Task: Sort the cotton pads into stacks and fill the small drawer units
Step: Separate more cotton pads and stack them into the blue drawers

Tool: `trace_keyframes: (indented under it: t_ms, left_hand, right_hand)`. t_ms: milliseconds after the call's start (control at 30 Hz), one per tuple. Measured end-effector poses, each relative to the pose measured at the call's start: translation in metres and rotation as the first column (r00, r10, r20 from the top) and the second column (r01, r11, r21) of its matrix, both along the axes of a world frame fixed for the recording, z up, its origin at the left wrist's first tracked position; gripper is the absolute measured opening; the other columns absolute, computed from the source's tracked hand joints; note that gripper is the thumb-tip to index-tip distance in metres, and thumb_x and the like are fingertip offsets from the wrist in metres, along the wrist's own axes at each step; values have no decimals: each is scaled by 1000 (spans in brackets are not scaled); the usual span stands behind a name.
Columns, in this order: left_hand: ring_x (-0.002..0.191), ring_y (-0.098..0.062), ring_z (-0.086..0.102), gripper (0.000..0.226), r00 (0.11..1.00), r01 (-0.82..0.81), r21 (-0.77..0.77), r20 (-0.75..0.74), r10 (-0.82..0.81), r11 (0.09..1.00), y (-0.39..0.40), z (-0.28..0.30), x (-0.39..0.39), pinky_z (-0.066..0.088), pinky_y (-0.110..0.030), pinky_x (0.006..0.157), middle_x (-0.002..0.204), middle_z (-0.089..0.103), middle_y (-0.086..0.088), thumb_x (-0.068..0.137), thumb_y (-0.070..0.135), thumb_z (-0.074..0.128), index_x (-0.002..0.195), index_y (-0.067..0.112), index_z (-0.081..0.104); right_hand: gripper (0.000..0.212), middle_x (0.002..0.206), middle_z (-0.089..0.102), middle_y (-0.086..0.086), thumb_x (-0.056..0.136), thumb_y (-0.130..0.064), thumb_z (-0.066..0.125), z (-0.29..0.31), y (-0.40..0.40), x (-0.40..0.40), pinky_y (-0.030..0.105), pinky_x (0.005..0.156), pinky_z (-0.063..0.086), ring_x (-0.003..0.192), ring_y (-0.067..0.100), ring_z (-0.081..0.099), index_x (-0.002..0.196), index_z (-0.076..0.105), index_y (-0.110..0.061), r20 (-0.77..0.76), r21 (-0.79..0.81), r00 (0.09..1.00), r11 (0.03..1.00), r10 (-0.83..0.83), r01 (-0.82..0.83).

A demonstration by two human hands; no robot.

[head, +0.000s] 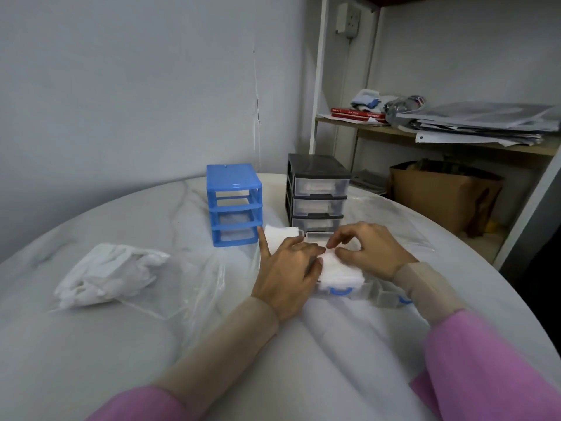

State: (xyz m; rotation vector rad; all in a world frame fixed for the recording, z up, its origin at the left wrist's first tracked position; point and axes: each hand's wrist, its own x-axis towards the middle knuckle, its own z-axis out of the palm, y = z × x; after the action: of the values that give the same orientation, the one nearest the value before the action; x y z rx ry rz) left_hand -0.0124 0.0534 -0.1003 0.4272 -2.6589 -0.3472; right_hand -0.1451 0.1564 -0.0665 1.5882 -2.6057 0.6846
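Two hands are at work on one stack of cotton pads [340,270], which sits in a clear drawer [358,291] with blue handles near the middle of the worktop [151,344], toward its front edge. Your left hand [288,271] lies over the stack's left side with fingers fairly straight, pressing rather than grasping; your right hand [368,249] has its grip curled, fingertips pinching the stack's far edge. A second stack [280,235] lies just beyond, beside the blue drawer unit [233,205], whose slots look open. The black drawer unit [315,192] stands at the far edge with its drawers in. A bag of loose pads [109,273] waits toward the left edge. You seem to be squaring and seating this stack; next, likely, lift the drawer level and slide it into a blue slot.
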Motion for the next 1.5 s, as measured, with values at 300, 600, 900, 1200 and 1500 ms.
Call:
trace_keyframes:
  t_ms: [300, 600, 900, 1200, 1500]
  left_hand:
    - [134, -5, 30, 40, 992, 28, 68, -122, -19, 997, 0, 8, 8, -22, -37, 110, 134, 51, 7, 95, 20, 30, 128, 24, 52]
    - [111, -17, 54, 36, 948, -44, 233, -297, 114, 972, -23, 29, 60, 42, -33, 97, 118, 61, -1, 89, 2, 41, 111, 22, 63]
    - [109, -14, 47, 27, 809, -532, 148, -201, 552, 834, -97, 46, 164, 32, -24, 76, 114, 58, 3, 91, 15, 43, 111, 25, 60]
    - [125, -23, 41, 43, 751, -614, 429, 58, 658, 662, -136, 28, 193, 36, -33, 96, 134, 47, -6, 93, 29, 50, 133, 15, 41]
    - [75, -18, 60, 35, 848, -294, 824, -8, 529, 484, -139, 24, 192, 43, -18, 56, 95, 60, -12, 91, 33, 57, 102, -1, 60]
  right_hand:
    - [12, 96, 58, -5, 92, -23, 54, 2, -1, 8, 33, 89, 39, 85, 6, 45, 96, 65, -20, -104, -134, 995, 991, 4, -18]
    - [11, 83, 59, -6, 86, -8, 59, 7, -21, 68, 7, 63, 36, 67, -1, 47, 89, 67, -15, -36, -191, 971, 952, 238, -240]
    - [10, 69, 60, -10, 84, -15, 65, -2, -66, 149, 7, 58, 38, 60, -2, 53, 93, 62, -17, 383, -69, 871, 950, 308, -305]
    - [13, 81, 62, 12, 88, -9, 61, -3, -90, 167, 14, 59, 50, 69, 15, 59, 76, 56, -6, 763, -155, 627, 986, 157, -59]
    - [33, 98, 61, 10, 91, 5, 34, 7, -87, 171, 25, 74, 46, 84, 20, 59, 73, 57, -9, 885, -227, 414, 974, 214, -18]
